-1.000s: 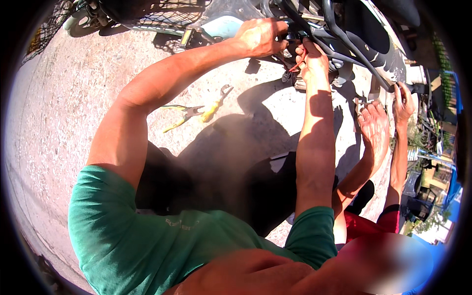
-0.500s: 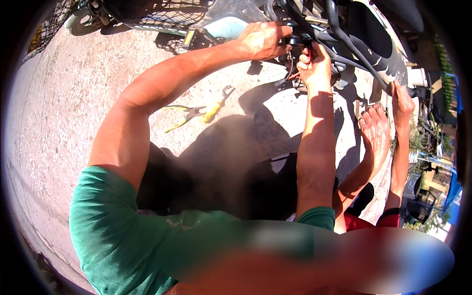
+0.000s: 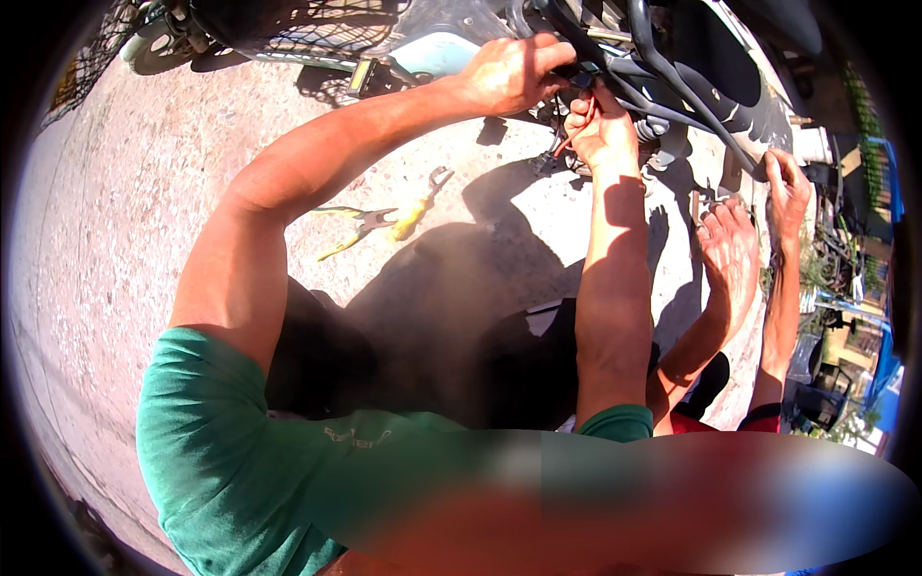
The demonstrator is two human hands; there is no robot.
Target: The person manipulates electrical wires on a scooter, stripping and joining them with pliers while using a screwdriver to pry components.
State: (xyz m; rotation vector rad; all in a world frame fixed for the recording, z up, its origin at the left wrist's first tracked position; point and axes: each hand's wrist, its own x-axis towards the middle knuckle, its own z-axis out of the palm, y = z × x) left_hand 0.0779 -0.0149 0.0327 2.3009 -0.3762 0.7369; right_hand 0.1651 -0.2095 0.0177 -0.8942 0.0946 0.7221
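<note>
1. The left hand [image 3: 514, 77] was at the upper centre of the frame, palm down, its fingers curled in toward a small black part [image 3: 583, 81]; deep shadow covered the fingertips, so I could not tell whether they gripped it.
2. The right hand [image 3: 605, 132] came up just right of it, thumb and fingertips pinched narrow on that same black part, the other fingers folded.
3. A thin red wire [image 3: 564, 144] ran down from the right hand's fingers, left of the wrist.
4. The black part sat between the two hands, under the dark tubes [image 3: 663, 58] of a vehicle frame along the upper edge.
5. A pale blue panel [image 3: 437, 53] showed just above the left wrist, with a black mesh basket [image 3: 336, 24] farther left.
6. Yellow-handled pliers [image 3: 360, 230] lay open on the rough ground [image 3: 144, 240], left of centre, beside a yellow-gripped tool [image 3: 413, 219].
7. At the right, a co-worker's hand [image 3: 789, 187] touched the lower end of a dark tube.
</note>
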